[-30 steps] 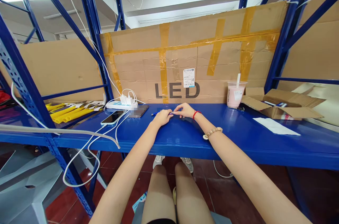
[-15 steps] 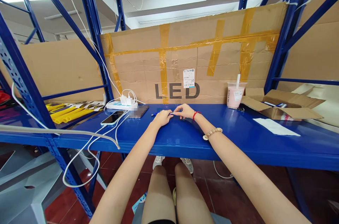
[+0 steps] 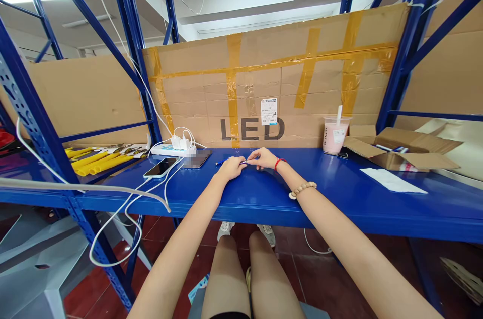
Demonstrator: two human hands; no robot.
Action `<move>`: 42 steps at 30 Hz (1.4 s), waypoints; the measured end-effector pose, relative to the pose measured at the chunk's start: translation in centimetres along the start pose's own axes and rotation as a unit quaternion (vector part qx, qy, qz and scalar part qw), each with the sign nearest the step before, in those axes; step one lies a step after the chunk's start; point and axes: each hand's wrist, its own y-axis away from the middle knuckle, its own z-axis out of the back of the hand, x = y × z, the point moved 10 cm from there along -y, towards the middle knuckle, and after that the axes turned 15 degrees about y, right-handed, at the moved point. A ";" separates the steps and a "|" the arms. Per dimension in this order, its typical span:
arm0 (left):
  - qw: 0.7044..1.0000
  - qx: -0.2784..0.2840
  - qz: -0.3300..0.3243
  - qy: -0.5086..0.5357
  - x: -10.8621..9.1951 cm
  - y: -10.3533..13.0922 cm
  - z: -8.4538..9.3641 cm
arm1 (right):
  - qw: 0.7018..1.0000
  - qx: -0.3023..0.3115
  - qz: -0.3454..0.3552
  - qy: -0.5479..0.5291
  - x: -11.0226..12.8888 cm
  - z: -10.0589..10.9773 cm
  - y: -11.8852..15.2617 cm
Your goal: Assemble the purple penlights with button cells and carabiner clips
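Pen (image 3: 220, 162), left hand (image 3: 231, 168) gripping, right hand (image 3: 264, 158) pinching

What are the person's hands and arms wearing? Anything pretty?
No gloves or sleeves show. The right hand has a thin red band at the wrist, and a bracelet of pale, round beads sits further up the right forearm. The left hand and left forearm show no jewellery.
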 end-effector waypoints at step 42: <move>0.993 -0.039 -0.051 0.102 -0.4 -0.4 0.3 | 0.993 -0.023 -0.048 -0.106 0.7 1.9 1.2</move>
